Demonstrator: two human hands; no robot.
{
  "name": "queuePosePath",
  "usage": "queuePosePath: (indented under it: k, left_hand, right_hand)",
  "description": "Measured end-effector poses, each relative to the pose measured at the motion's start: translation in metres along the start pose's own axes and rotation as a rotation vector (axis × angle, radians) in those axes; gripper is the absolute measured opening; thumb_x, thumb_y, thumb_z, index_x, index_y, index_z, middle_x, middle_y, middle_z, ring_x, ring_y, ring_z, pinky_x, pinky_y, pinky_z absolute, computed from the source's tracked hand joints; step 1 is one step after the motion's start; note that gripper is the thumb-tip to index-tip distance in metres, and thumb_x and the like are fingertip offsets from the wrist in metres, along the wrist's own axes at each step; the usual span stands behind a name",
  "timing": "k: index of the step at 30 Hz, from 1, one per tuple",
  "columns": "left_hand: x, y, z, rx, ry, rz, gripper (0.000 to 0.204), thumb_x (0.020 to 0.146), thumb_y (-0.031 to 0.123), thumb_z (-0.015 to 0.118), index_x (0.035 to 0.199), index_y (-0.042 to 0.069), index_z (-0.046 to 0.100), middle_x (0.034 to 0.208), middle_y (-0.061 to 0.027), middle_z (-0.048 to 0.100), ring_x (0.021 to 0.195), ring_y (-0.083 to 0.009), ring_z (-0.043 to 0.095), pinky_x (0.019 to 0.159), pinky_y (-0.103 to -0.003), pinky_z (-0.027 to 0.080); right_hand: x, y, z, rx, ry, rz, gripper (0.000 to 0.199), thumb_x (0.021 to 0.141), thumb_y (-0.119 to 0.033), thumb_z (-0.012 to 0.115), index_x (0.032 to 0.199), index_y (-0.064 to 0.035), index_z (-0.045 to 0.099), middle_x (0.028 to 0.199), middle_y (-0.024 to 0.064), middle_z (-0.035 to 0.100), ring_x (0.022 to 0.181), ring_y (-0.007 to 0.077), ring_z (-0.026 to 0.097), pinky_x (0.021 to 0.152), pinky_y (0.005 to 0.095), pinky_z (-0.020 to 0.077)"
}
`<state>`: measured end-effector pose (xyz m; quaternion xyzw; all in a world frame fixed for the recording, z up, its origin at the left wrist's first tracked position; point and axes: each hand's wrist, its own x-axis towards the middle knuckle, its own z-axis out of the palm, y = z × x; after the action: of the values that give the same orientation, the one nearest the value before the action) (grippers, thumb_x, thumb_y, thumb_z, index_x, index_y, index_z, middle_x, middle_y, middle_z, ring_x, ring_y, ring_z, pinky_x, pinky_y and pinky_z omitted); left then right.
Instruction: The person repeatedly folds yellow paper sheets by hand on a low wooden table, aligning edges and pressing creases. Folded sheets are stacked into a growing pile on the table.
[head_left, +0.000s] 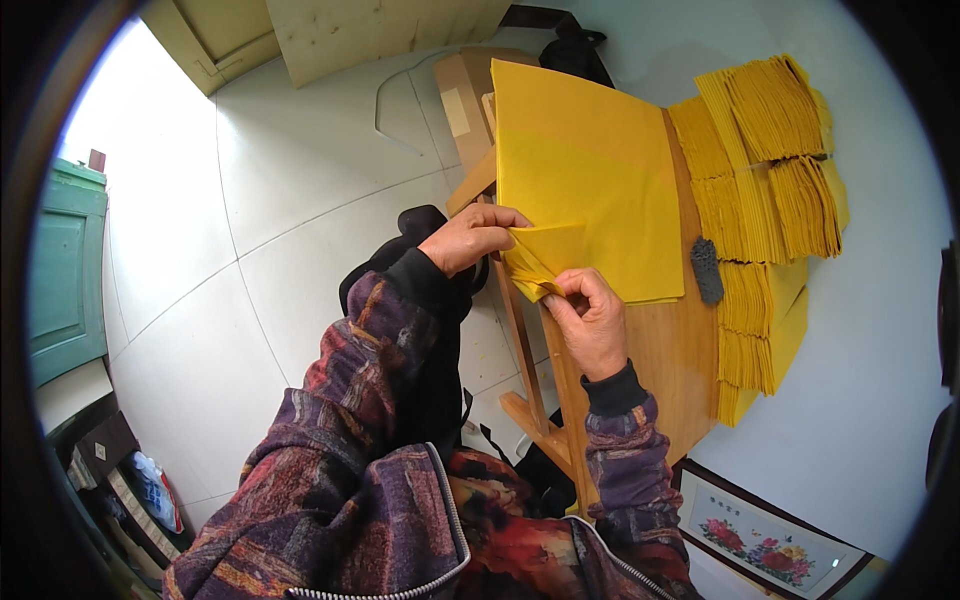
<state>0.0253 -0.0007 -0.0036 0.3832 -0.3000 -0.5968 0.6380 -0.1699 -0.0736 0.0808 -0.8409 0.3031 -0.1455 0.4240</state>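
Note:
A stack of large yellow paper sheets (pixel 590 150) lies on a wooden table (pixel 660 360). At its near left corner, my left hand (pixel 465 238) pinches the edge of a folded yellow sheet (pixel 550 245) between thumb and fingers. My right hand (pixel 592 322) is closed on the lower end of the same folds, where the paper is bunched into narrow pleats. Both hands are over the table's near left edge. The right fingertips partly hide the pleats.
Several bundles of pleated yellow paper (pixel 745 215) line the table's right side against the wall. A dark grey, rough-looking object (pixel 706 270) lies beside them. A cardboard box (pixel 462 105) stands beyond the table's left edge, and a framed flower picture (pixel 765 535) is at lower right.

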Motion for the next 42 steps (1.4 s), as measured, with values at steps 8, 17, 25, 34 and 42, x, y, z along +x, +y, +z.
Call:
queuePosePath:
  k: [8,17,25,34,42]
  left_hand:
    - [-0.002,0.006,0.005,-0.058,-0.027,-0.029,0.026,0.077,-0.002,0.050,0.101,-0.005,0.061,0.094,-0.0060,0.064,0.085,-0.0133,0.062,0.084,-0.024,0.049]
    - [-0.002,0.004,0.010,0.013,0.050,0.000,0.017,0.088,0.010,0.061,0.097,-0.004,0.063,0.087,-0.0045,0.065,0.078,-0.0115,0.061,0.077,-0.024,0.050]
    - [-0.002,0.006,0.011,0.056,0.079,-0.015,0.020,0.088,0.011,0.061,0.098,-0.005,0.064,0.087,-0.0037,0.065,0.077,-0.0104,0.060,0.075,-0.023,0.049]
    - [-0.001,0.003,0.006,0.023,0.046,-0.025,0.020,0.085,0.006,0.058,0.101,-0.006,0.062,0.092,-0.0054,0.065,0.083,-0.0117,0.061,0.080,-0.024,0.049]
    - [-0.003,0.007,0.002,-0.077,-0.044,-0.045,0.032,0.076,-0.004,0.051,0.106,-0.007,0.059,0.097,-0.0080,0.065,0.087,-0.0137,0.062,0.083,-0.024,0.049]
  right_hand:
    - [-0.001,-0.003,0.001,-0.005,0.018,0.000,0.017,0.076,0.003,0.067,0.085,-0.0013,0.054,0.084,0.0078,0.057,0.070,0.0194,0.056,0.062,0.0285,0.0467]
    - [-0.004,-0.006,0.006,-0.153,0.118,-0.097,0.044,0.072,0.001,0.071,0.110,-0.0064,0.051,0.115,0.0113,0.051,0.076,0.0215,0.056,0.068,0.0317,0.0506]
    - [-0.002,-0.005,0.007,-0.383,0.141,-0.419,0.045,0.069,0.006,0.070,0.109,-0.0077,0.055,0.128,0.0132,0.045,0.088,0.0263,0.058,0.074,0.0337,0.0520]
    - [-0.001,-0.005,0.009,-0.027,0.066,-0.103,0.015,0.075,0.007,0.066,0.082,-0.0017,0.057,0.126,0.0140,0.048,0.085,0.0224,0.061,0.069,0.0303,0.0523]
    - [0.001,-0.006,0.007,-0.047,0.068,-0.107,0.015,0.078,0.009,0.064,0.083,-0.0022,0.056,0.126,0.0081,0.048,0.066,0.0059,0.049,0.058,0.0206,0.0445]
